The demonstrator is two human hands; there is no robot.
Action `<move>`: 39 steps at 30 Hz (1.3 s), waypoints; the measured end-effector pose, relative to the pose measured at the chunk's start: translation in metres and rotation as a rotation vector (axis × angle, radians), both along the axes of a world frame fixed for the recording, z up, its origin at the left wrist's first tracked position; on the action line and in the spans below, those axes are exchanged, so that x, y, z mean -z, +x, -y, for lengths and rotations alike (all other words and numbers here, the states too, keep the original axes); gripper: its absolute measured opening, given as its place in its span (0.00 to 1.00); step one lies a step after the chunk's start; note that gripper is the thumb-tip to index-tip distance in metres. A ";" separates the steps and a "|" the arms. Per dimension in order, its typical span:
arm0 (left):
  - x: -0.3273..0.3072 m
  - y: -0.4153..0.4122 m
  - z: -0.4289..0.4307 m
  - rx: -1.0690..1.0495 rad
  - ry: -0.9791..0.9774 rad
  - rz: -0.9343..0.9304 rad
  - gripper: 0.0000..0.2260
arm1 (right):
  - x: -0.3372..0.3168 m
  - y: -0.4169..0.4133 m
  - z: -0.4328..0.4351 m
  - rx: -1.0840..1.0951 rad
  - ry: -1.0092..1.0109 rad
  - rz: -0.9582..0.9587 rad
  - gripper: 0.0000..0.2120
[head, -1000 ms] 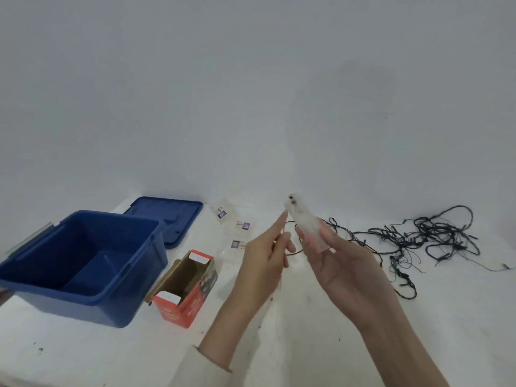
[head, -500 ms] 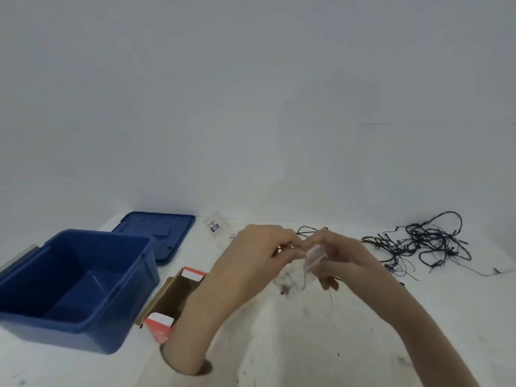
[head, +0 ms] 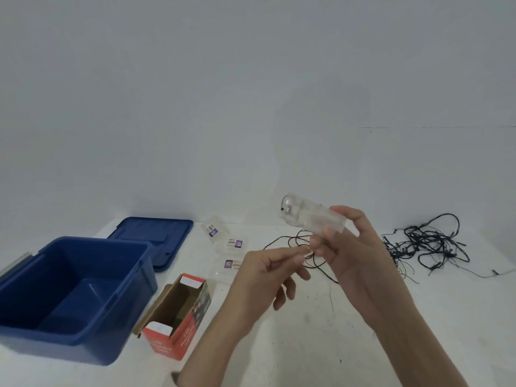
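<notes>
Case (head: 312, 217) now higher in right hand (head: 360, 263).

A single wide-angle camera, worn on the person's head, looked forward and slightly down across the white surface (head: 279, 344) toward the bare wall (head: 251, 93) at 12 o'clock, which filled the upper half of the picture. It sat close to the work: the left grip (head: 265, 277) and the right grip (head: 360, 258) with its clear case (head: 310, 216) stood near the middle, their forearms coming in from 6 and 5 o'clock. The wide field reached the blue bin (head: 55, 350) at 8 o'clock and the tangled black cable (head: 413, 241) at 3 o'clock, with the bin cut by the left edge.
</notes>
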State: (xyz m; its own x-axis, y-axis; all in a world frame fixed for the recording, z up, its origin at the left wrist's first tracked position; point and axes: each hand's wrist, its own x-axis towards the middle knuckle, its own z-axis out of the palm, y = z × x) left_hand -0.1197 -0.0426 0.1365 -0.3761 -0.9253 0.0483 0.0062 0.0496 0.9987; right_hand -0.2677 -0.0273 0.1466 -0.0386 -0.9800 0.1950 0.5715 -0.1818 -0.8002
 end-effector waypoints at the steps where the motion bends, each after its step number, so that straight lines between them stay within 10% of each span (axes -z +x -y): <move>1: -0.001 0.000 -0.002 0.016 -0.003 0.026 0.10 | 0.000 0.000 0.000 0.043 -0.025 -0.048 0.12; 11: -0.008 0.007 -0.018 -0.048 -0.412 0.706 0.15 | 0.007 -0.001 0.003 0.290 -0.049 -0.417 0.12; 14: -0.017 0.008 -0.021 -0.153 -0.835 0.936 0.13 | 0.011 -0.005 0.005 0.297 -0.072 -0.488 0.13; 18: -0.032 0.014 -0.007 -0.181 -1.117 0.861 0.09 | 0.015 -0.011 0.003 0.176 -0.056 -0.595 0.13; 26: -0.040 0.014 0.026 -0.104 -0.335 0.227 0.06 | 0.010 -0.019 -0.003 -0.298 0.034 -0.159 0.22; 31: -0.014 0.006 0.011 -0.111 -0.032 0.048 0.10 | 0.006 -0.010 -0.004 -0.148 0.103 0.109 0.31; 39: 0.005 -0.006 -0.016 -0.078 -0.019 0.146 0.13 | 0.000 0.001 -0.005 0.236 0.061 -0.122 0.22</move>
